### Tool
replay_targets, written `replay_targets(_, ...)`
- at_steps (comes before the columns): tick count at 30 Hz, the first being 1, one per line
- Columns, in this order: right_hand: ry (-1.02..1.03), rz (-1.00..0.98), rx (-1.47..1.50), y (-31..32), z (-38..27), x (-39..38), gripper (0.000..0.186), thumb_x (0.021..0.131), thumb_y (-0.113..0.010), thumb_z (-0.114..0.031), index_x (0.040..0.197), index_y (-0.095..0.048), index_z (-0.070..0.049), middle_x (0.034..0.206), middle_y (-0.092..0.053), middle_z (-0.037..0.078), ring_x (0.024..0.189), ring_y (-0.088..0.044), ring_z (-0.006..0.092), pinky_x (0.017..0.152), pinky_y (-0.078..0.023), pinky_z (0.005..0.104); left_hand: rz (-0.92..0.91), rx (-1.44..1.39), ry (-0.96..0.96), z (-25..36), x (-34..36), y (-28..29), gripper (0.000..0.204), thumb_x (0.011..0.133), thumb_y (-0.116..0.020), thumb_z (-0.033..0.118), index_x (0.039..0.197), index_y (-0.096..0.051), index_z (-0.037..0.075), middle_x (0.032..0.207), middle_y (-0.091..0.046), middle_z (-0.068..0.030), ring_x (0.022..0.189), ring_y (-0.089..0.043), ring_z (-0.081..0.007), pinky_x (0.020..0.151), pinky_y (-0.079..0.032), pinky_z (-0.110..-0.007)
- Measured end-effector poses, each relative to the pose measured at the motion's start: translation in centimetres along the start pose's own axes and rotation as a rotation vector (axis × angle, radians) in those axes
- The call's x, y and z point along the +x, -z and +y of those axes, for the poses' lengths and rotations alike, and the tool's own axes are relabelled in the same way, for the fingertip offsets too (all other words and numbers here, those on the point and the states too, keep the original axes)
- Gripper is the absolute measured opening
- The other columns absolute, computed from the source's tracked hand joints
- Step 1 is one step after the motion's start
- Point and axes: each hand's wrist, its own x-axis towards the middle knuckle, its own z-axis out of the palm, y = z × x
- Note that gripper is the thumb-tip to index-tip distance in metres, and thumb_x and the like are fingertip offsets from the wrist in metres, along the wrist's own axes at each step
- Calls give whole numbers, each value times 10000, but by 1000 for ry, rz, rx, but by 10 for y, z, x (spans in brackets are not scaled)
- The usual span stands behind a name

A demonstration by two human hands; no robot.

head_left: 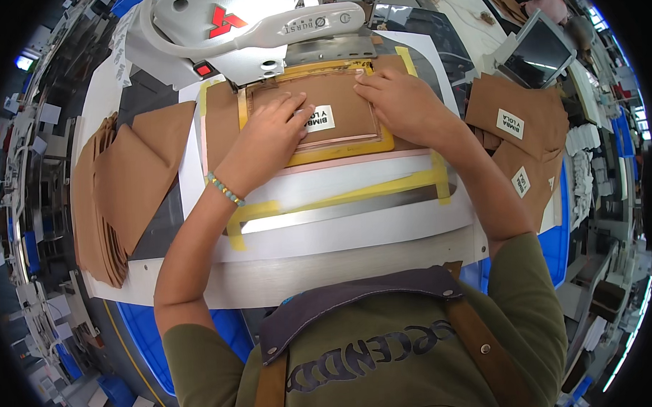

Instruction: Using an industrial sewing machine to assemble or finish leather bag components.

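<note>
A brown fabric piece [344, 95] with a white printed label [320, 118] lies inside a yellow-edged frame [353, 149] beneath the head of a large white sewing machine [245, 34]. My left hand [270, 134] rests palm down on the left part of the fabric, its fingers extended and their tips touching the label's left edge. Across from it, my right hand [401, 106] lies over the frame's right side, with fingertips pressing on the fabric's upper right corner. Neither hand visibly grips anything. A larger brown layer [223, 124] shows beneath the frame.
At left a stack of brown fabric pieces [135, 174] hangs over the table edge. More labelled brown pieces [506, 125] lie at right, near a small screen [540, 51]. Yellow tape [369, 190] crosses the white sheet in front. Blue bins [147, 332] stand below.
</note>
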Motion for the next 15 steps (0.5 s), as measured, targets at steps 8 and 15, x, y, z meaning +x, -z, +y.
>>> replay_targets(8,84,63,37,-4,-10,18,359,937,-675,-87,1291,-726,-50,1390,-711,50,1235,-638,261,1018,-574,378,-23,50,39,5,-2,5,430,1037,-678,190,1444,-631,59,1536,-577,-163,1386,-550,-386,1149,-464,-474)
replay_targets(15,123,68,64,-6,-24,33,353,912,-699,-91,1257,-745,-35,1366,-722,66,1187,-649,254,986,-583,365,-10,56,29,1,-4,5,423,1055,-651,204,1443,-630,36,1529,-571,-183,1381,-546,-397,1148,-464,-475)
